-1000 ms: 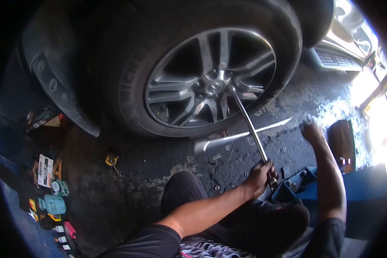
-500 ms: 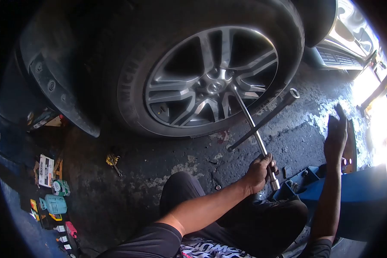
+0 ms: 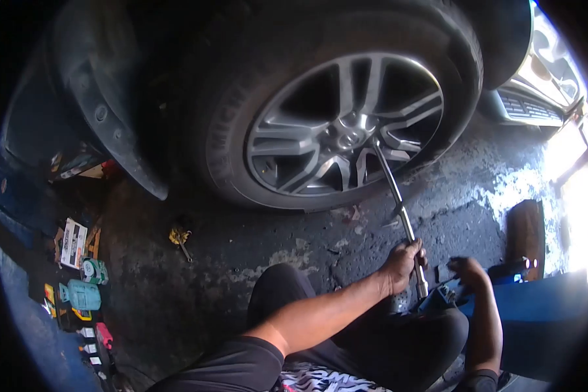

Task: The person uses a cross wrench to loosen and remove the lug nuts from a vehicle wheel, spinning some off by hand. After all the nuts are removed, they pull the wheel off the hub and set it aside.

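My left hand [image 3: 405,266] is wrapped around the lower shaft of a cross-shaped lug wrench [image 3: 391,175]. The wrench's far end meets a lug nut position beside the hub of the alloy wheel [image 3: 351,140]. Its crossbar is smeared and barely shows. To the right of the shaft, off the wrench, my right hand [image 3: 472,271] hangs bent down at the wrist, its fingers loosely apart and somewhat blurred, with nothing visible in them. A dark tire [image 3: 228,153] with raised lettering surrounds the wheel.
A blue piece of equipment [image 3: 536,294] stands close by my right forearm. Behind it is a brown block [image 3: 524,228]. A yellow-and-metal tool [image 3: 181,240] lies on the floor at left, near a teal canister [image 3: 83,295] and a white box [image 3: 74,244].
My right hand has dropped from upright and flat to lower and nearer the wrench. The crossbar has turned from plainly visible to a blur. My left hand keeps its hold; the view has shifted slightly.
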The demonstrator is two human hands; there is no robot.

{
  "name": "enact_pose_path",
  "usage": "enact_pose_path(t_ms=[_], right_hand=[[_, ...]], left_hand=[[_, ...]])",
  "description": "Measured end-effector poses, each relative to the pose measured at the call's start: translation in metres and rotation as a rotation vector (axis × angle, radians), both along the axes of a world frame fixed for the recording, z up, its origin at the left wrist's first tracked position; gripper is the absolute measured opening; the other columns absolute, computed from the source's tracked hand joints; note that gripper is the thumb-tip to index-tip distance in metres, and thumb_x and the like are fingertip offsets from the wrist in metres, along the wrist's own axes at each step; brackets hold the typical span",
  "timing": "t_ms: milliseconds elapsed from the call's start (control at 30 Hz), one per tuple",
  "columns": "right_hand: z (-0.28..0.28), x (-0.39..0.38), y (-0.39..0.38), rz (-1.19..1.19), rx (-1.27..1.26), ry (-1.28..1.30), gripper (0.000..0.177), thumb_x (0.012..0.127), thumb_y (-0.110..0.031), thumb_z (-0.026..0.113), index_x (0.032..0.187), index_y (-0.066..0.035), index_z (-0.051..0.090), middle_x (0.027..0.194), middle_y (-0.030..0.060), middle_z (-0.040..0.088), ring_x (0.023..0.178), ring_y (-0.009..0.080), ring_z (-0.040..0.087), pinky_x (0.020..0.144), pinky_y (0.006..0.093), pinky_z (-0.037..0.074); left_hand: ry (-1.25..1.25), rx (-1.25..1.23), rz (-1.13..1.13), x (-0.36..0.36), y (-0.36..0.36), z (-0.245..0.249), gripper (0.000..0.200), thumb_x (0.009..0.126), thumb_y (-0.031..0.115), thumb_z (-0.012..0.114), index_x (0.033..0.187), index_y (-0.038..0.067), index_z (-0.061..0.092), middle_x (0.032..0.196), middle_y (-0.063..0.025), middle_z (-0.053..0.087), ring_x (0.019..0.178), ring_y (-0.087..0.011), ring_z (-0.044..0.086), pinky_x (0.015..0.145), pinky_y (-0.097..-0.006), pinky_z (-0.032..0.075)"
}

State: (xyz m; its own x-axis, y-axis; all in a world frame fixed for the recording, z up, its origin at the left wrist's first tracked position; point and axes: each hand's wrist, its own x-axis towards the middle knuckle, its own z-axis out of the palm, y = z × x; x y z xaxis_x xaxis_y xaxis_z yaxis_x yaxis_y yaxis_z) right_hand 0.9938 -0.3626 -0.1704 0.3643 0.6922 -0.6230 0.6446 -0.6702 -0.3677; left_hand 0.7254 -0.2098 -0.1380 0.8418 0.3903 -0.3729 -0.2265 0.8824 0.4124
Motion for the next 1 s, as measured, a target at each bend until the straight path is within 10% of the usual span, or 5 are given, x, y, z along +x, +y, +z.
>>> enact_pose_path(t_ms=[200,433,633,800,1000], right_hand=[[0.128,-0.047,0.058,-0.496,1.074,-0.390,0.048,0.096,-0.014,0.062,0.141,-0.005,0.049,0.136,0.0217,0.054,0.117,0.0298,0.061,0.098,0.0390,0.050],[0.214,-0.162,0.129,0.576,1.431,-1.012,0.046,0.083,-0.032,0.070,0.125,-0.015,0.064,0.144,0.0170,0.048,0.136,0.0406,0.041,0.114,0.0587,0.027],[0.035,-0.073,0.121,0.536,-0.469,-0.142,0.043,0.087,-0.025,0.069,0.125,-0.006,0.064,0.122,0.0158,0.066,0.113,0.0314,0.062,0.096,0.0416,0.048],[0.033,-0.017,0.082,-0.436,0.444,-0.205,0.039,0.094,-0.028,0.063,0.129,-0.010,0.063,0.104,0.0171,0.072,0.089,0.0224,0.069,0.075,0.0376,0.053],[0.120,-0.040,0.096,-0.529,1.171,-0.483,0.052,0.096,-0.021,0.064,0.142,-0.005,0.047,0.139,0.0214,0.053,0.121,0.0354,0.058,0.102,0.0429,0.047]], left_hand=[[-0.010,0.007,0.009,0.004,0.004,0.017,0.022,0.103,0.030,0.051,0.091,0.012,0.052,0.080,-0.0001,0.054,0.076,-0.0156,0.055,0.077,-0.0355,0.049],[-0.002,0.012,0.035,0.006,0.005,0.011,0.020,0.104,0.028,0.049,0.095,0.011,0.053,0.081,-0.0003,0.055,0.077,-0.0157,0.055,0.077,-0.0348,0.049],[0.071,0.037,0.017,0.007,0.009,0.011,0.018,0.104,0.026,0.048,0.096,0.011,0.052,0.077,0.0000,0.053,0.072,-0.0150,0.053,0.073,-0.0345,0.049],[0.022,0.000,0.072,0.010,0.013,0.021,0.017,0.104,0.026,0.048,0.095,0.012,0.052,0.078,0.0001,0.052,0.071,-0.0142,0.052,0.072,-0.0333,0.048],[0.030,-0.016,0.068,0.008,0.019,0.011,0.016,0.105,0.025,0.046,0.100,0.012,0.051,0.078,0.0001,0.051,0.070,-0.0136,0.050,0.071,-0.0323,0.048]])
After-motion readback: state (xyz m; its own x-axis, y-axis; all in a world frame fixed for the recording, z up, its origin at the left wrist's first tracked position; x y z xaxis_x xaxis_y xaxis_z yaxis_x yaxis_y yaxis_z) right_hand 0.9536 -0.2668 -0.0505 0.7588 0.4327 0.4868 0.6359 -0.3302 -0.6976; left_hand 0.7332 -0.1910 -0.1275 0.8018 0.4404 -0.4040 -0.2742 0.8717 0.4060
